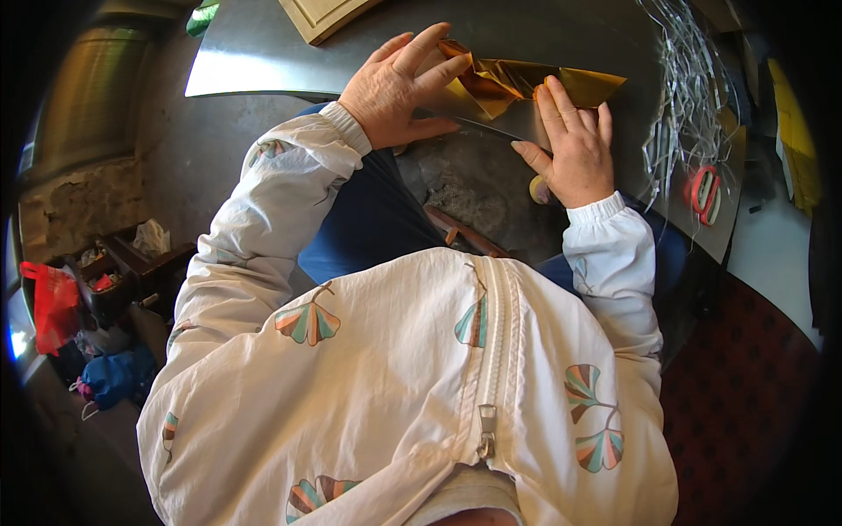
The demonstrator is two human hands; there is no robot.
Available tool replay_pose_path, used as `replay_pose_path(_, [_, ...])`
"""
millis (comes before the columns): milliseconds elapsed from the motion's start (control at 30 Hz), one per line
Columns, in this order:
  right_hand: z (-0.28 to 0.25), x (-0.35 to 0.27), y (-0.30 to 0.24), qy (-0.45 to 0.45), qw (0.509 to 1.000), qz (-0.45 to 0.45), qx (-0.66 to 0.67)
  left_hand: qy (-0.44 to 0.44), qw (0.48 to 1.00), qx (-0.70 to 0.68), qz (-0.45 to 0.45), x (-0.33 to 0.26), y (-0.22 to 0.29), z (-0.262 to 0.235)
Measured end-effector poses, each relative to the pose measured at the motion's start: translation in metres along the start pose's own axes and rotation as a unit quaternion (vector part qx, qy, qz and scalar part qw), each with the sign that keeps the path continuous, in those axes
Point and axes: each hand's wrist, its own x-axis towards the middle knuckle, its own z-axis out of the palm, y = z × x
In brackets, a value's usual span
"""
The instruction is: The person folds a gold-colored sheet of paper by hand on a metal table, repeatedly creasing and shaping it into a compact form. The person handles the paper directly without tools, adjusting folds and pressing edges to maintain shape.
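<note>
Cluttered workshop corner, dark stained floor, grey metal sheet (263,61) serving as work surface, curved by the lens. Gold foil sheet (517,86) lying on the metal, near its front edge, creased and partly folded over itself. Left hand (399,92) flat on the foil's left end, fingers spread and extended, pressing down, not clenched. Right hand (574,149) on the foil's right part, index and middle fingertips pressing the gold surface, thumb stretched toward the left, other fingers loosely extended; nothing gripped in the fist. Small pale round object (537,188) just beside the right palm, half hidden, kind unclear. Pale wooden frame piece (324,16) at top edge, apart from the foil. Pile of silver shredded strips (693,96) to the right of the foil, close to the right hand. Red-handled scissors (704,193) below the strips, near the sheet's right rim. Yellow material (794,131) at far right, partly in shadow. White jacket (395,377) with fan-leaf print filling the lower frame, zip down the middle. Red bag (53,302) and blue bag (114,377) on the floor at left, well apart from the work.
</note>
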Motion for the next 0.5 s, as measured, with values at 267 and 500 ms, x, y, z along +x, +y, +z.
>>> replay_pose_path(267, [-0.001, 0.011, 0.034, -0.008, 0.994, -0.089, 0.058, 0.029, 0.999, 0.020, -0.004, -0.014, 0.012, -0.019])
replay_pose_path(500, [-0.019, 0.045, 0.055, -0.021, 0.984, -0.177, 0.027, -0.067, 0.984, 0.062, 0.152, 0.005, 0.024, 0.030])
